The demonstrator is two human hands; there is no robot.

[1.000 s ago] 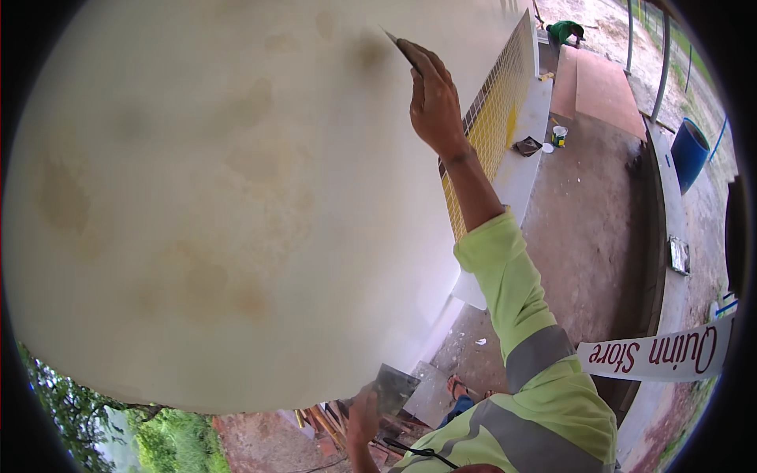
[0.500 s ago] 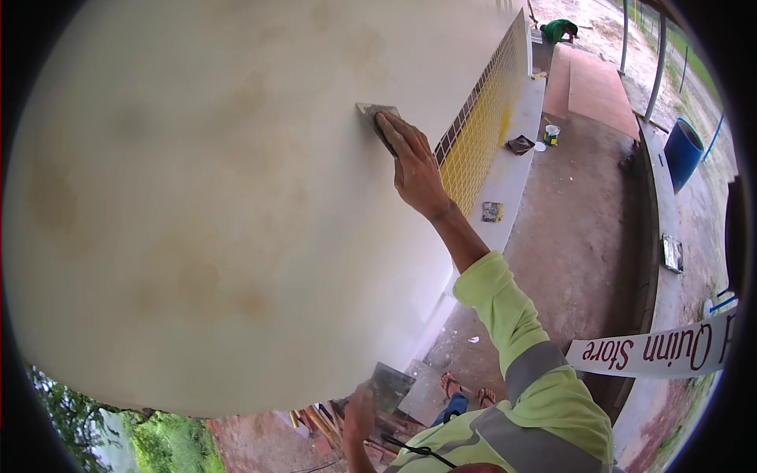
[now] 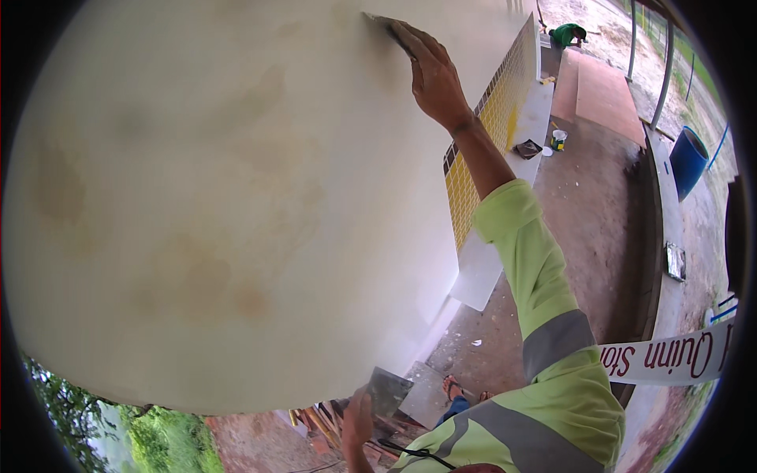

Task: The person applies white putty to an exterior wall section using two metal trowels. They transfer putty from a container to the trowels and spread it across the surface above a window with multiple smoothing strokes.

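A pale off-white wall [image 3: 197, 181] with brownish blotches fills the left and middle of the view. My right hand [image 3: 438, 79], arm stretched upward, is closed around a putty knife [image 3: 386, 28] whose flat blade lies against the wall's upper part. Fingers hide its handle. Low in the picture, my left hand [image 3: 357, 422] grips a dark, flat rectangular plate [image 3: 389, 392] beside the wall's lower edge. How its fingers wrap the plate is partly hidden.
Yellow tiling [image 3: 489, 118] and a white ledge [image 3: 477, 272] stand right of the wall. A dark tray [image 3: 527, 149] and small paint can [image 3: 559, 139] sit there. Further right are a blue barrel [image 3: 688, 162] and a lettered banner [image 3: 670, 355]. Another person [image 3: 568, 34] crouches far off.
My right hand has slid the putty knife upward along the wall, and the arm reaches further. My left hand and its plate have barely moved.
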